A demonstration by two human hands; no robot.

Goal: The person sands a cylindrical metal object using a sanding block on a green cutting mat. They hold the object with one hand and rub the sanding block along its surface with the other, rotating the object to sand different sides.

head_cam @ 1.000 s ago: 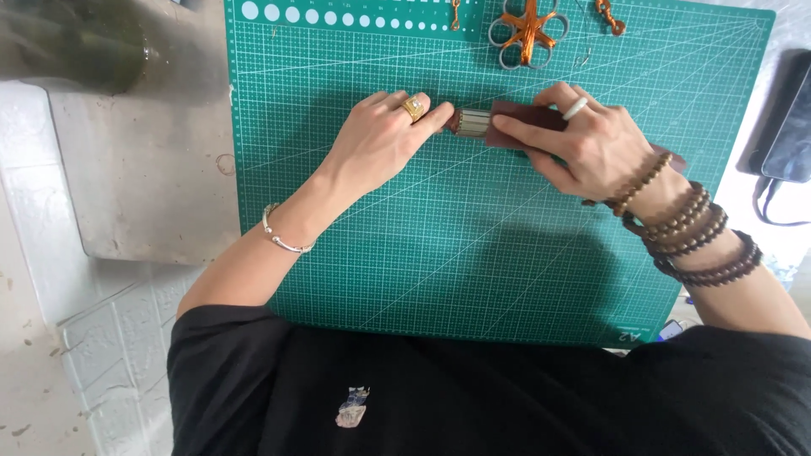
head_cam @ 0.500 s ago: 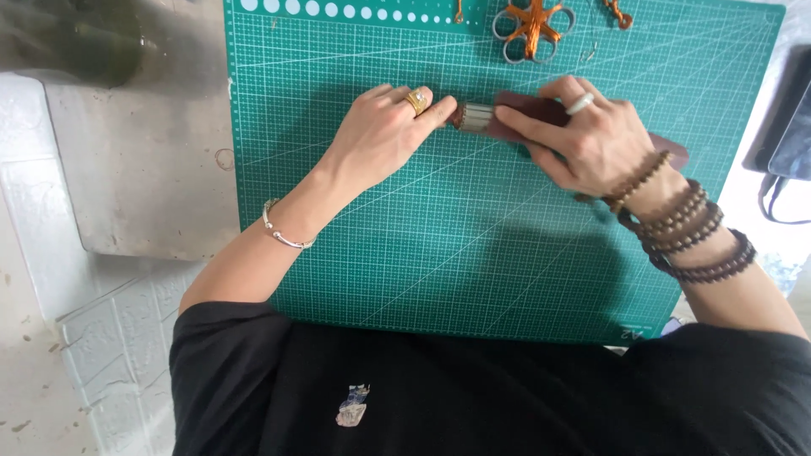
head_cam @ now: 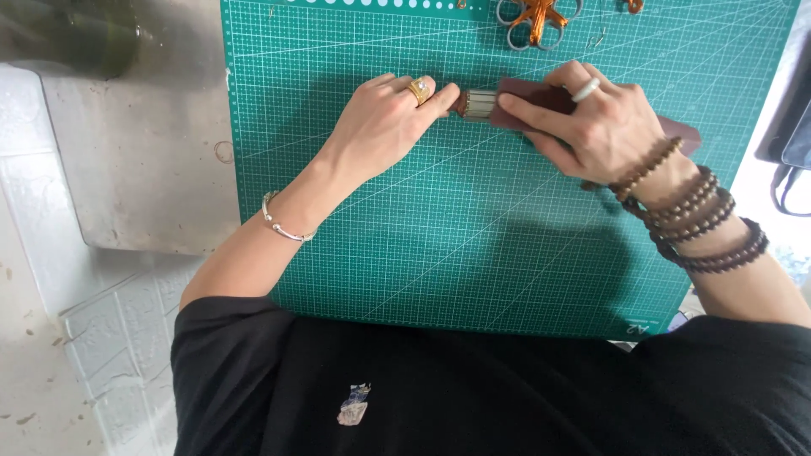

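The left hand (head_cam: 384, 127) is lying palm down on the green cutting mat (head_cam: 473, 236), near the mat's far edge and a little left of its middle; its fingers are held close together and curled at the tips, and the forefinger and thumb are pinching the left end of a small pale bundle (head_cam: 478, 103) of thin ribbed strips; a gold ring (head_cam: 419, 89) is sitting on one of its fingers and a silver bangle (head_cam: 283, 221) is circling its wrist. The right hand (head_cam: 596, 127) is pressing down from the other side, towards the mat's far right corner; its fingers are pressed together and stretched flat over a dark brown block (head_cam: 541, 105), with the forefinger tip reaching the block's left end, just beside the bundle; whether the thumb is gripping the block from below I cannot tell, since the hand is hiding it. The block is lying flat on the mat, its right end (head_cam: 683, 135) showing past the wrist; the bundle is touching the block's left end, so the two are sitting between the hands. A white ring (head_cam: 586, 89) is banding one right finger; strings of brown beads (head_cam: 701, 221) are wrapping the right wrist. At the far edge of the mat, orange-handled scissors (head_cam: 538, 14) are lying, well apart from both hands; the mat is resting on a grey counter (head_cam: 127, 160).
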